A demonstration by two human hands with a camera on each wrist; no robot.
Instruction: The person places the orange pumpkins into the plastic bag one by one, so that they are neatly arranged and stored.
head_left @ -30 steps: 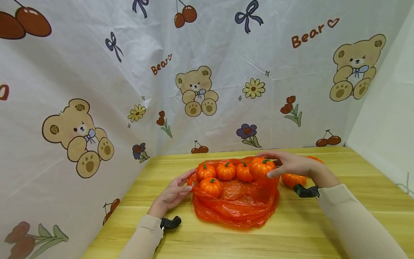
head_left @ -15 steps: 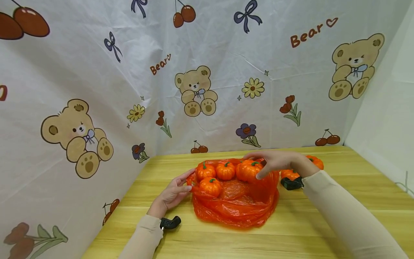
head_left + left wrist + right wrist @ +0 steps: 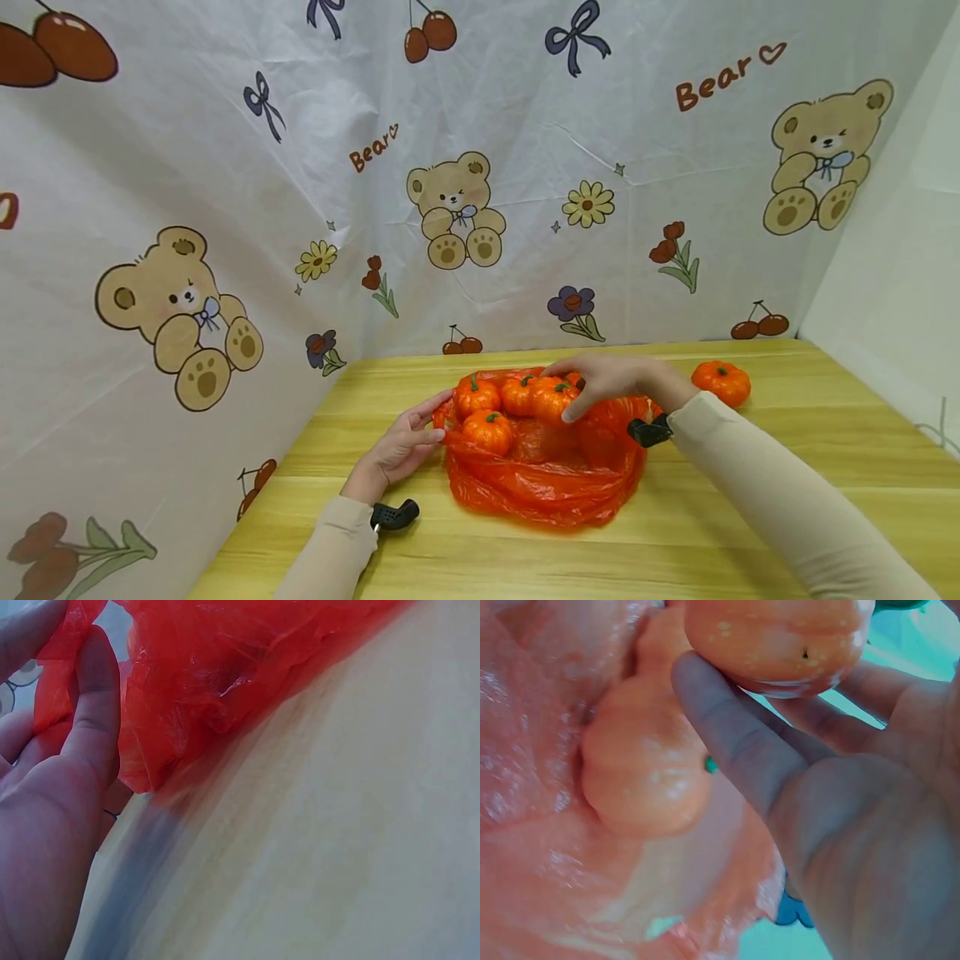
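Note:
In the head view, an open red plastic bag [image 3: 540,492] lies on the table with several small orange toy pumpkins inside. My left hand [image 3: 397,450] pinches the bag's left edge; the left wrist view shows a red strip of the bag [image 3: 54,694] between thumb and fingers. My right hand [image 3: 615,383] grips a pumpkin [image 3: 553,402] by its top and side, over the bag's opening. Left of it sit another pumpkin [image 3: 516,395] and a pumpkin [image 3: 477,397] in the far left corner, with a nearer pumpkin [image 3: 488,432] before them. The right wrist view shows the held pumpkin [image 3: 780,641] among the fingers.
One pumpkin [image 3: 721,384] stands on the wooden table [image 3: 780,442], right of the bag and behind the right forearm. A white cloth [image 3: 517,308] printed with bears hangs along the back and left. A pale wall [image 3: 900,275] rises on the right.
My right hand has carried its pumpkin leftward across the bag's opening, towards the other pumpkins. The right forearm now covers most of the nearer loose pumpkin. My left hand has stayed on the bag's edge.

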